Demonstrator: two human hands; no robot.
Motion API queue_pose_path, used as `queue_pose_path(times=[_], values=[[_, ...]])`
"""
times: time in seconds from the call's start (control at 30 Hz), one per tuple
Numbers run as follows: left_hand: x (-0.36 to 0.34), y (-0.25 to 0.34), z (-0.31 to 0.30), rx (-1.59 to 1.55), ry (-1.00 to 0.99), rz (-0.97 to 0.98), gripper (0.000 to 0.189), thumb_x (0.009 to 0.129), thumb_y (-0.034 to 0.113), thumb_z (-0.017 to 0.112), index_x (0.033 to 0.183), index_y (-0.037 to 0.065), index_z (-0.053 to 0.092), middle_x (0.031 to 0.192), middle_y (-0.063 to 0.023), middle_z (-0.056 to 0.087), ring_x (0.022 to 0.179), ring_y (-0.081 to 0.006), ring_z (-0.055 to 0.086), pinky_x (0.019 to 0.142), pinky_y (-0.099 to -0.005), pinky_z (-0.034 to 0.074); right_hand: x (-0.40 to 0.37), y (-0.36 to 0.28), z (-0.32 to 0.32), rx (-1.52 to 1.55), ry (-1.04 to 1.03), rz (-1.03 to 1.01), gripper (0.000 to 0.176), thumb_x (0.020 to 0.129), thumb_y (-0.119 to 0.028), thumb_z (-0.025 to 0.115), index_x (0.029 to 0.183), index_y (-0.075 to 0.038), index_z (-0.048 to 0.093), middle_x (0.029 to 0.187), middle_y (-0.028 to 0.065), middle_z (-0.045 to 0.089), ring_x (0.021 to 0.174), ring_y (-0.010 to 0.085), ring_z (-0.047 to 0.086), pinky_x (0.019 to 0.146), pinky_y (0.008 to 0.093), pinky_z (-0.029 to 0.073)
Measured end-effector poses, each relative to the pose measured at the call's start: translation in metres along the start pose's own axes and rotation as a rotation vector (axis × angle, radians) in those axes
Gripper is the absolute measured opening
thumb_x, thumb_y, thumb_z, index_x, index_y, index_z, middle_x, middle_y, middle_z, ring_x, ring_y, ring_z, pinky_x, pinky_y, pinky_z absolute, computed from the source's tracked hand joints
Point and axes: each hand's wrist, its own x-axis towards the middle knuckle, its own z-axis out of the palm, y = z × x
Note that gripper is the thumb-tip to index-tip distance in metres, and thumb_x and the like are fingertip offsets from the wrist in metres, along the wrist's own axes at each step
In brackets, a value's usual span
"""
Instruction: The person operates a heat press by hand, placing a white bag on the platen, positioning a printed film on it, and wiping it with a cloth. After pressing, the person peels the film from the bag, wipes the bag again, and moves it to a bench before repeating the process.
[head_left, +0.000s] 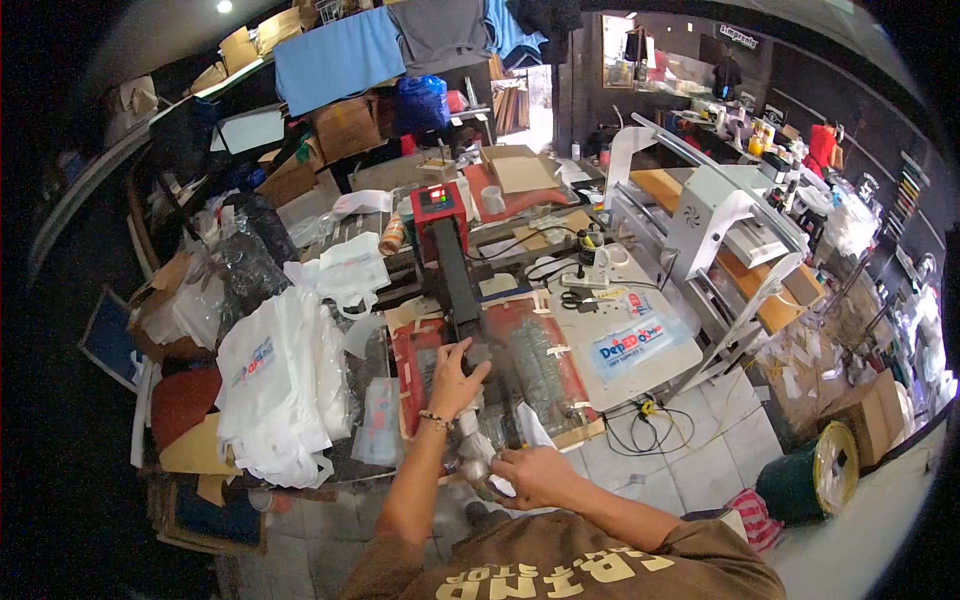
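A heat press with a red control box (438, 203) and a long dark arm (458, 285) stands in front of me. Its red-edged platen (540, 352) has strips of tape along the borders. My left hand (458, 382), with a bracelet at the wrist, is over the front of the press with its fingers apart. Close to my body, my right hand (535, 476) is closed on a white fabric piece (503, 486). Another white flap (534, 428) rises just above that hand. Blur hides the details between both hands.
White printed bags (285, 385) are heaped at the left. On the right, a pale board (625, 345) holds a printed transfer sheet (632, 345) and scissors (578, 300). Cables (650, 425) lie on the tiled floor. A metal-framed machine (710, 215) stands beyond.
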Motion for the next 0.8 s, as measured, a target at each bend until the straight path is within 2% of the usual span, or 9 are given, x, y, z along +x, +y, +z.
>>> queue_pose_path(times=[0.17,0.23,0.33,0.47,0.57,0.63,0.8], values=[[0.005,0.003,-0.006,-0.009,0.001,0.044,0.064,0.084,0.038,0.081,0.135,0.006,0.062,0.141,-0.0223,0.050,0.123,-0.0408,0.056,0.106,-0.0476,0.046,0.000,-0.002,-0.002,0.008,-0.026,0.004,0.039,0.076,-0.031,0.081,0.100,-0.006,0.061,0.087,0.0138,0.064,0.082,0.0377,0.068,0.072,0.0499,0.055],[0.005,0.004,-0.010,0.226,0.009,0.084,0.066,0.081,0.041,0.082,0.134,0.007,0.064,0.145,-0.0222,0.048,0.128,-0.0413,0.052,0.109,-0.0513,0.043,0.001,-0.003,-0.001,0.004,-0.016,0.008,0.040,0.076,-0.031,0.081,0.100,-0.006,0.061,0.087,0.0137,0.064,0.082,0.0377,0.068,0.072,0.0503,0.055],[0.008,0.009,-0.013,0.272,0.008,0.079,0.069,0.079,0.044,0.083,0.134,0.007,0.064,0.150,-0.0222,0.046,0.136,-0.0432,0.046,0.113,-0.0532,0.039,0.000,-0.002,0.001,-0.005,-0.015,0.013,0.041,0.076,-0.031,0.081,0.101,-0.006,0.060,0.088,0.0136,0.063,0.081,0.0376,0.068,0.071,0.0507,0.054],[0.014,0.004,-0.011,0.168,-0.050,0.166,0.066,0.082,0.044,0.082,0.135,0.010,0.065,0.153,-0.0211,0.044,0.141,-0.0439,0.041,0.116,-0.0530,0.037,0.001,0.000,0.002,-0.020,-0.006,0.002,0.040,0.075,-0.031,0.081,0.100,-0.007,0.060,0.087,0.0132,0.063,0.079,0.0373,0.068,0.067,0.0509,0.054],[0.016,-0.002,-0.001,0.144,-0.060,0.173,0.066,0.086,0.046,0.079,0.138,0.009,0.062,0.153,-0.0246,0.042,0.143,-0.0448,0.040,0.117,-0.0527,0.037,0.001,-0.002,-0.003,-0.016,0.032,-0.025,0.038,0.074,-0.029,0.080,0.100,-0.009,0.060,0.087,0.0129,0.063,0.078,0.0369,0.068,0.065,0.0506,0.054],[0.016,-0.011,0.006,0.056,0.035,0.083,0.067,0.089,0.046,0.077,0.141,0.009,0.058,0.152,-0.0278,0.041,0.140,-0.0449,0.042,0.115,-0.0511,0.038,0.001,-0.001,0.000,-0.016,0.023,-0.024,0.038,0.074,-0.028,0.080,0.101,-0.009,0.060,0.087,0.0127,0.064,0.078,0.0365,0.069,0.065,0.0505,0.054],[0.014,-0.009,0.006,0.009,0.019,-0.062,0.068,0.089,0.044,0.077,0.143,0.008,0.055,0.147,-0.0279,0.043,0.135,-0.0448,0.047,0.111,-0.0489,0.042,0.000,0.000,0.002,-0.023,0.018,-0.017,0.037,0.074,-0.027,0.078,0.102,-0.009,0.061,0.087,0.0124,0.064,0.078,0.0359,0.069,0.066,0.0499,0.054]])
